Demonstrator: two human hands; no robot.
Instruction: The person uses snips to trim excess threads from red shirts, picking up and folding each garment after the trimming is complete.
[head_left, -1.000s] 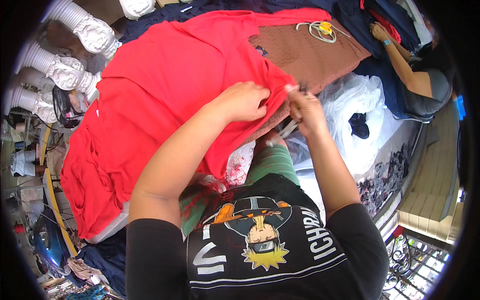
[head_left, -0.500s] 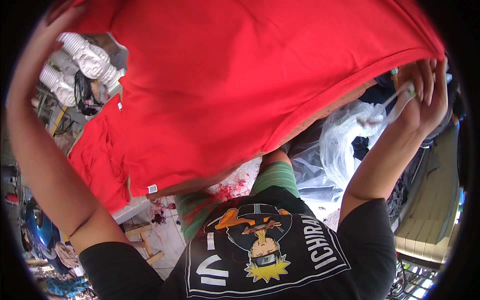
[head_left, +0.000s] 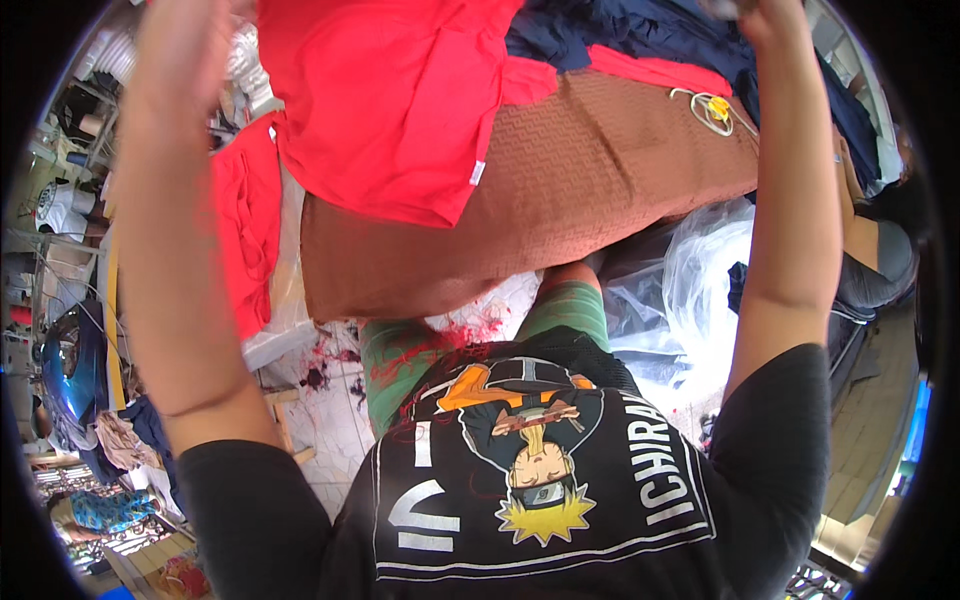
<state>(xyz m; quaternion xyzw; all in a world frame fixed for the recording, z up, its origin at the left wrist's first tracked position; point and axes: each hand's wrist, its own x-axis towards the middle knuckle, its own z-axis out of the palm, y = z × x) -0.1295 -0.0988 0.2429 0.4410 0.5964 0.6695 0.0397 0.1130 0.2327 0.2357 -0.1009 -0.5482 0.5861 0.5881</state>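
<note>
The folded knit cloth (head_left: 600, 190) is the landmark. A T-shirt (head_left: 390, 100) hangs over its left end, covering that part of it. A coiled cord (head_left: 712, 108) lies on its right end. Behind it is a heap of garments (head_left: 660, 30). To its right, lower down, sit crumpled plastic bags (head_left: 700, 280) (another person's arm (head_left: 855, 215) lies beyond them). More cloth (head_left: 245, 230) hangs at its left.
</note>
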